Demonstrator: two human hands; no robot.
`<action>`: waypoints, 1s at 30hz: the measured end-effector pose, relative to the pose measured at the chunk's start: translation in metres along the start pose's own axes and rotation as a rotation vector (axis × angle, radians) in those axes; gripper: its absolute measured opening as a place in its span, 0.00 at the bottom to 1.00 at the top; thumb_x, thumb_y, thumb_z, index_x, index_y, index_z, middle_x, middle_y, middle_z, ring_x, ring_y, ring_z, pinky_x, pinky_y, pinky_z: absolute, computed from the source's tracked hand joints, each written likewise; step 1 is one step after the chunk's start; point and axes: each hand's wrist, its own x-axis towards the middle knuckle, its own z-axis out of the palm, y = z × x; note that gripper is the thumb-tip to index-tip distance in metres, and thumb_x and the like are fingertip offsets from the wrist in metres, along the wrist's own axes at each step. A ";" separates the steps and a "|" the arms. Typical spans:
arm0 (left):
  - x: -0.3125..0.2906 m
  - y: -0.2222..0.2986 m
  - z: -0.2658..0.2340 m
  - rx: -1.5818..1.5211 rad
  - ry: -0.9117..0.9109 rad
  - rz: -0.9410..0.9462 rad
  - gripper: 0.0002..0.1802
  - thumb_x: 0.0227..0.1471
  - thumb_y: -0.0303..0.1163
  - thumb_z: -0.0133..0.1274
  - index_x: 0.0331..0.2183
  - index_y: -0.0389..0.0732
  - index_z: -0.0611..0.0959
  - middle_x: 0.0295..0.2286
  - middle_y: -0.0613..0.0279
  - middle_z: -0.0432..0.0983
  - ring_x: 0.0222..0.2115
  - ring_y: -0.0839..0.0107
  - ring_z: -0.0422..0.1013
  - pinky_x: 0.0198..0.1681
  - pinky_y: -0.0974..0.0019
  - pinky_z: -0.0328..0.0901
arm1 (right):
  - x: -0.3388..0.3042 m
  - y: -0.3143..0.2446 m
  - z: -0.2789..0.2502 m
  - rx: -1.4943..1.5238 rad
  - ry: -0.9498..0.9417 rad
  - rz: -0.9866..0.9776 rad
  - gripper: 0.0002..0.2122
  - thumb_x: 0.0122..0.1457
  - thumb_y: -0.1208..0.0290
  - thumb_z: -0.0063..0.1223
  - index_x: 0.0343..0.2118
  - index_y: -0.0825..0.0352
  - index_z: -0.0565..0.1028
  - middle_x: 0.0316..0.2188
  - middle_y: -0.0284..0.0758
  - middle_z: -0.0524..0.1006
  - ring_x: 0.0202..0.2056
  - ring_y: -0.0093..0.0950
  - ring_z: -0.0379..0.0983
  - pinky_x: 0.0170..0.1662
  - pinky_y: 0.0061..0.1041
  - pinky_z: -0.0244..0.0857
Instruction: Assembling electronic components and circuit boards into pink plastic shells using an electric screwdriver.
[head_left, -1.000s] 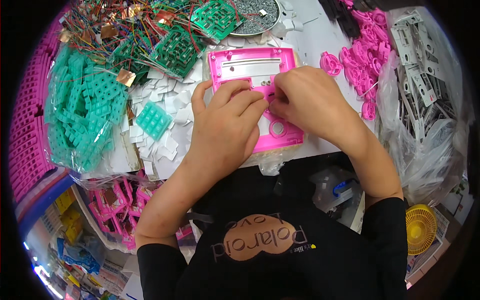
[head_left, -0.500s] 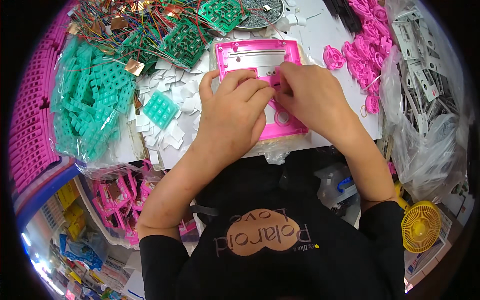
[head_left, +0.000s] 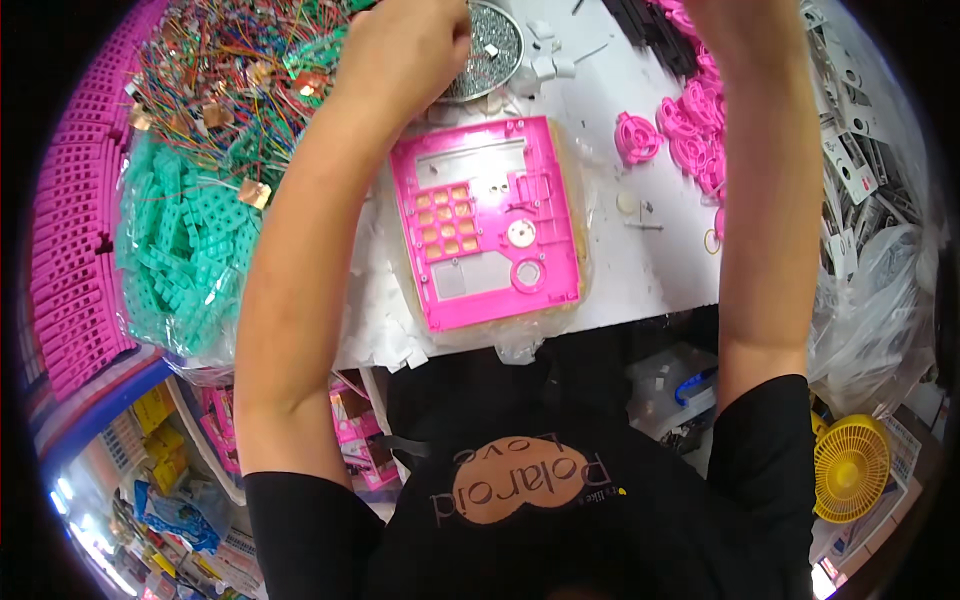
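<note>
A pink plastic housing panel (head_left: 560, 200) lies inner side up on a plastic-wrapped pad (head_left: 584, 190). It has a grid of key holes, a long slot, a small white disc (head_left: 521, 233) and a round ring. Neither hand touches it. Beyond it on the left, my left hand (head_left: 410, 45) is over the edge of a round metal dish (head_left: 505, 55) of small screws; its fingertips are hidden. At the top right, my right hand (head_left: 745, 25) reaches past the pink ring-shaped parts (head_left: 690, 130) and is mostly cut off by the picture's edge.
Wired circuit boards (head_left: 230, 90) heap at the far left, above a bag of turquoise rubber keypads (head_left: 190, 240). Black parts (head_left: 655, 35) lie at the back. Bagged grey-white parts (head_left: 855, 170) fill the right. Loose screws (head_left: 645, 222) lie beside the panel. A yellow fan (head_left: 850, 468) stands lower right.
Both hands have left the panel: the left went up to the screw dish, the right far up and right. The panel now shows uncovered, tilted slightly and lower left in the picture.
</note>
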 end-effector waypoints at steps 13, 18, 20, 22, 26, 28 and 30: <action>0.040 -0.006 0.036 0.298 -0.228 -0.073 0.13 0.51 0.31 0.50 0.35 0.43 0.88 0.33 0.52 0.84 0.37 0.55 0.80 0.47 0.45 0.61 | -0.003 0.041 -0.037 0.195 -0.231 -0.011 0.10 0.59 0.69 0.60 0.38 0.70 0.76 0.21 0.30 0.74 0.20 0.20 0.71 0.25 0.19 0.66; 0.046 -0.004 0.032 0.308 -0.064 0.052 0.12 0.53 0.32 0.50 0.31 0.41 0.88 0.32 0.52 0.84 0.36 0.55 0.80 0.46 0.45 0.63 | -0.011 0.036 -0.045 0.148 -0.163 0.031 0.10 0.59 0.69 0.61 0.37 0.70 0.76 0.21 0.30 0.74 0.21 0.20 0.71 0.26 0.19 0.66; 0.043 -0.013 0.038 0.348 0.036 0.047 0.12 0.53 0.37 0.51 0.28 0.43 0.86 0.29 0.54 0.83 0.32 0.54 0.79 0.45 0.46 0.62 | -0.017 0.036 -0.039 0.147 -0.126 0.062 0.09 0.59 0.69 0.61 0.36 0.70 0.76 0.21 0.30 0.74 0.21 0.20 0.71 0.26 0.19 0.65; 0.043 -0.018 0.039 0.404 0.034 0.049 0.14 0.55 0.40 0.50 0.24 0.45 0.84 0.26 0.56 0.81 0.30 0.56 0.78 0.44 0.47 0.62 | -0.022 0.033 -0.029 0.136 -0.098 0.086 0.08 0.58 0.70 0.61 0.34 0.69 0.75 0.21 0.31 0.74 0.21 0.20 0.71 0.26 0.19 0.65; 0.025 -0.012 0.014 0.104 0.049 0.090 0.14 0.54 0.40 0.53 0.27 0.42 0.86 0.27 0.56 0.82 0.31 0.55 0.78 0.43 0.46 0.64 | -0.037 0.001 -0.020 0.231 -0.246 0.192 0.12 0.57 0.71 0.61 0.40 0.69 0.72 0.24 0.34 0.76 0.25 0.23 0.74 0.31 0.22 0.69; -0.012 0.018 -0.016 -0.390 -0.096 0.007 0.10 0.53 0.37 0.58 0.30 0.39 0.86 0.25 0.57 0.81 0.28 0.57 0.77 0.36 0.54 0.65 | -0.050 0.000 -0.029 0.297 -0.280 0.234 0.14 0.58 0.71 0.59 0.45 0.68 0.70 0.25 0.34 0.75 0.26 0.23 0.73 0.35 0.24 0.70; -0.063 0.049 -0.036 -0.743 -0.238 -0.011 0.07 0.50 0.33 0.63 0.31 0.40 0.84 0.23 0.63 0.78 0.26 0.61 0.74 0.32 0.61 0.65 | -0.067 0.015 -0.044 0.296 -0.374 0.150 0.16 0.60 0.71 0.55 0.50 0.67 0.68 0.25 0.31 0.72 0.27 0.22 0.69 0.39 0.26 0.68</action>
